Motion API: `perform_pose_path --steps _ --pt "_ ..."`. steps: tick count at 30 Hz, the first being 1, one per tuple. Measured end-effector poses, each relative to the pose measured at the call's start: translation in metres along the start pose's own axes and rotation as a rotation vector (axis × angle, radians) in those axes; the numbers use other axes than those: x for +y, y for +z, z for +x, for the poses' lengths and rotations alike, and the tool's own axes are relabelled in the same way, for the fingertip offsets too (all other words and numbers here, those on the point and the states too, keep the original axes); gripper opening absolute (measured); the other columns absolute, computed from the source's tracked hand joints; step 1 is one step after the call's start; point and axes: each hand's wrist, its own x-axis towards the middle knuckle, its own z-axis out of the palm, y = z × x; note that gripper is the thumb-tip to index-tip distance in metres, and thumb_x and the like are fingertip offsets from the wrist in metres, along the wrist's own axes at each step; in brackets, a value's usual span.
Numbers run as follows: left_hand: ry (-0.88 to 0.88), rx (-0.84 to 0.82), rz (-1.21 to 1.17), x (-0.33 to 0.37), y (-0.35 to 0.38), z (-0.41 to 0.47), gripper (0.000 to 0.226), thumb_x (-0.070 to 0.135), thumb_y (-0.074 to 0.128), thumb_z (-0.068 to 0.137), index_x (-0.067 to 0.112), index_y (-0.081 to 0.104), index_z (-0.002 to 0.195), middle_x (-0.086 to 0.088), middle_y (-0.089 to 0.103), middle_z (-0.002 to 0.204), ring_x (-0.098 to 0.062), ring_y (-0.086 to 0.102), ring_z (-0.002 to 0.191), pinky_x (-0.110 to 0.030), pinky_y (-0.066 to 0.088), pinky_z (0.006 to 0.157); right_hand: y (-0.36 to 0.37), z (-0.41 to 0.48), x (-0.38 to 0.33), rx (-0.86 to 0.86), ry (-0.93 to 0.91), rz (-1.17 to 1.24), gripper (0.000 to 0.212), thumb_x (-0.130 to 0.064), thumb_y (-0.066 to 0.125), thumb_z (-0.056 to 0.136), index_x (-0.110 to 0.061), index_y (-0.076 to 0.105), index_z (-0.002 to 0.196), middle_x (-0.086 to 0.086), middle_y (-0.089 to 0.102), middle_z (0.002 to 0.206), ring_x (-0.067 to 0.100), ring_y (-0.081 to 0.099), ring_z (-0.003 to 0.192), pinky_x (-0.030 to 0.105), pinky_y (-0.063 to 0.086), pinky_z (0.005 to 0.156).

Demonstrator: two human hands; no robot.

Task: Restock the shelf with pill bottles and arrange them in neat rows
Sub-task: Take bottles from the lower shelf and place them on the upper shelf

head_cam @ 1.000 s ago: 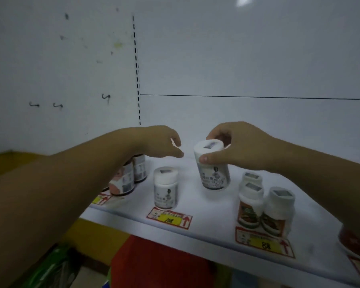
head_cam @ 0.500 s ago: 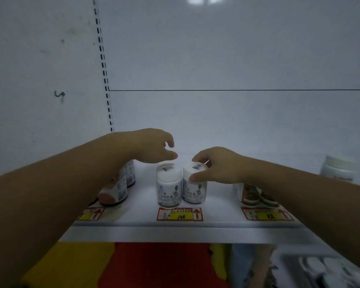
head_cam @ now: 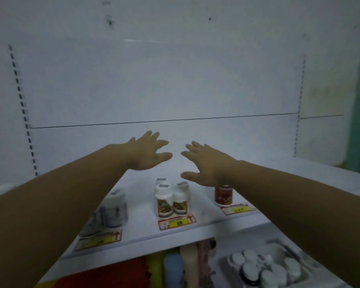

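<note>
Both hands were empty, fingers spread and palms down, held over the shelf: the left hand and the right hand hovered near each other, touching nothing.

Nearest the viewer, below the shelf at lower right, a tray of white-capped bottles waited, most likely the stock to be shelved. On the white shelf, price tags lined the front edge. Behind them stood three groups: blurred grey-labelled bottles at left, partly hidden by the left forearm; a small cluster of white bottles with red-brown labels in the middle; and a dark red bottle at right, just under the right wrist. Farther back the shelf lay bare up to the white back panel.

With nothing gripped, this looked like a pause between placements. The next move probably called for reaching down to the tray, taking a bottle, and setting it upright behind a matching group.
</note>
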Motion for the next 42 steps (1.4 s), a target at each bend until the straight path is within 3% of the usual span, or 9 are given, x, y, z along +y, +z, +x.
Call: perform_pose_path --steps 3,9,14,19,24,28,35,40,42 --pt "0.052 0.001 -0.032 0.060 0.003 0.013 0.064 0.059 0.026 0.092 0.029 0.014 0.149 -0.002 0.001 0.160 -0.019 -0.005 0.147 -0.049 0.003 0.118 -0.002 -0.055 0.041 -0.055 -0.009 -0.139 0.074 -0.059 0.033 0.091 -0.017 0.013 0.149 0.008 0.003 0.159 0.022 -0.002 0.146 0.040 0.002 0.117" --pt "0.184 -0.023 -0.125 0.202 0.021 0.038 0.064 0.060 0.031 0.091 0.029 0.021 0.147 0.001 0.015 0.159 -0.016 0.008 0.146 -0.041 0.011 0.117 -0.002 -0.179 0.126 -0.119 0.112 -0.095 0.074 -0.059 0.033 0.091 -0.017 0.014 0.148 0.007 0.008 0.159 0.021 0.001 0.147 0.040 0.006 0.117" --pt "0.312 0.034 -0.282 0.315 0.057 0.043 0.056 0.052 0.038 0.092 0.029 0.030 0.143 0.000 0.045 0.145 -0.023 0.046 0.126 -0.034 0.034 0.102 0.011 -0.287 0.199 -0.188 0.250 -0.100 0.065 -0.055 0.040 0.090 -0.018 0.030 0.143 0.007 0.032 0.151 0.024 0.026 0.140 0.040 0.028 0.112" --pt "0.407 -0.218 -0.449 0.408 0.135 0.034 0.057 0.054 0.039 0.091 0.028 0.033 0.142 -0.002 0.049 0.141 -0.019 0.051 0.121 -0.026 0.034 0.095 0.052 -0.360 0.241 -0.234 0.331 -0.024 0.054 -0.054 0.039 0.091 -0.021 0.041 0.134 0.005 0.049 0.136 0.024 0.044 0.122 0.041 0.045 0.093" --pt "0.367 -0.397 -0.448 0.433 0.206 0.059 0.058 0.060 0.038 0.089 0.029 0.039 0.138 0.000 0.054 0.137 -0.019 0.054 0.118 -0.029 0.039 0.095 0.114 -0.379 0.278 -0.271 0.393 0.070 0.054 -0.052 0.041 0.091 -0.023 0.040 0.137 0.002 0.050 0.135 0.022 0.044 0.122 0.036 0.043 0.092" --pt "0.232 -0.445 -0.610 0.429 0.262 0.105 0.049 0.044 0.051 0.090 0.024 0.045 0.134 -0.002 0.059 0.129 -0.018 0.058 0.111 -0.032 0.046 0.096 0.177 -0.376 0.305 -0.334 0.439 0.188 0.052 -0.046 0.046 0.091 -0.021 0.041 0.137 0.005 0.046 0.140 0.023 0.040 0.128 0.034 0.040 0.097" --pt "0.108 -0.438 -0.653 0.443 0.367 0.178 0.041 0.023 0.055 0.089 0.010 0.053 0.128 -0.011 0.061 0.126 -0.025 0.055 0.118 -0.028 0.041 0.098 0.282 -0.363 0.345 -0.464 0.600 0.372 0.054 -0.040 0.049 0.090 -0.022 0.038 0.140 0.002 0.040 0.146 0.020 0.038 0.131 0.033 0.036 0.105" --pt "0.030 -0.344 -0.689 0.474 0.408 0.210 0.036 0.019 0.059 0.085 0.010 0.057 0.120 -0.008 0.061 0.122 -0.024 0.055 0.117 -0.027 0.040 0.100 0.332 -0.356 0.371 -0.401 0.642 0.450 0.057 -0.039 0.049 0.090 -0.020 0.035 0.142 0.002 0.039 0.146 0.019 0.038 0.132 0.027 0.032 0.102" --pt "0.019 -0.338 -0.663 0.489 0.422 0.218 0.050 0.020 0.061 0.083 0.013 0.047 0.130 -0.008 0.054 0.130 -0.025 0.050 0.122 -0.034 0.038 0.105 0.350 -0.352 0.383 -0.367 0.661 0.559 0.060 -0.043 0.051 0.090 -0.019 0.034 0.142 0.002 0.039 0.146 0.019 0.038 0.131 0.025 0.031 0.103"
